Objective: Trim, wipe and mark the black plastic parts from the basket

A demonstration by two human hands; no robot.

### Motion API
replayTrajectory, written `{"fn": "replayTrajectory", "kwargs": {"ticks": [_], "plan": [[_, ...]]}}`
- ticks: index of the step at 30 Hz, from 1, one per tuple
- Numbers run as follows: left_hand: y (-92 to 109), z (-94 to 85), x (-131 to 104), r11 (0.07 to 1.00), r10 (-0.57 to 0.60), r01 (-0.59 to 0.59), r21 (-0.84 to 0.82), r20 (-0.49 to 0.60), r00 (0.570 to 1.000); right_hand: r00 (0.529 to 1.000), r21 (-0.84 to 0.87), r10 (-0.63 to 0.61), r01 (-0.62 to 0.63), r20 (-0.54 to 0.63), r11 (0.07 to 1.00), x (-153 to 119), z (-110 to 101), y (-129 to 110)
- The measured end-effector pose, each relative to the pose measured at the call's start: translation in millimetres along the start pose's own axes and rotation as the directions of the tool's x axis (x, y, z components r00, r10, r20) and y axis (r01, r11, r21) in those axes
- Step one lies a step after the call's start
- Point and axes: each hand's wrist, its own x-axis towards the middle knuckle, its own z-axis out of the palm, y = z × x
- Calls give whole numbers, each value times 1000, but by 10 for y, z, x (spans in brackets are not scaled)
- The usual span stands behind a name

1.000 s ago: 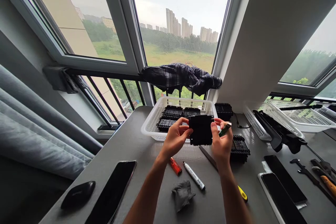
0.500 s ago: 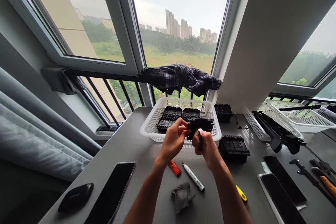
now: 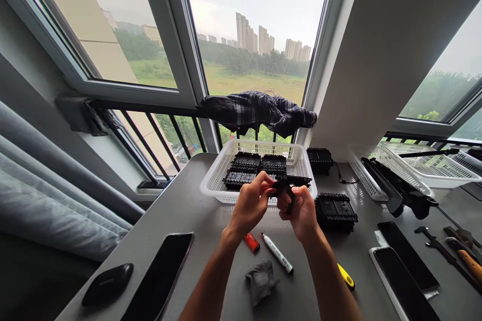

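Note:
Above the front right of a white basket (image 3: 214, 193), both hands hold a black plastic part (image 3: 297, 180). My left hand (image 3: 253, 199) pinches its left end between thumb and fingers. My right hand (image 3: 299, 208) is closed at its near side, around a small dark tool that is mostly hidden by the fingers. Inside the basket lie several black ribbed parts (image 3: 244, 161). Another black ribbed part (image 3: 336, 210) rests on the table right of my right hand, and one more (image 3: 320, 160) stands behind it.
Nearer on the table are a red object (image 3: 251, 243), a white marker (image 3: 277, 254), a crumpled grey cloth (image 3: 260, 282) and a yellow-handled tool (image 3: 346, 277). Phones and a black mouse (image 3: 108, 284) lie at the sides. More baskets and tools are at the right.
The black part has tilted so its broad face shows less. My right hand has turned and shifted slightly right, and the small tool in it is now less visible.

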Motion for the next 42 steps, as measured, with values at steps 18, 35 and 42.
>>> {"fn": "replayTrajectory", "kwargs": {"ticks": [18,35,42], "plan": [[-71,-34,5,998,47,-46,41,-41,998,999,277,-12,20,-33,961,10,9,-27],[-51,6,11,999,-25,22,-35,-98,995,998,24,-43,42,51,999,-40,38,-20],[-109,-27,88,911,-274,151,-383,-289,917,889,-458,-426,313,-168,832,46,-101,22]]}}
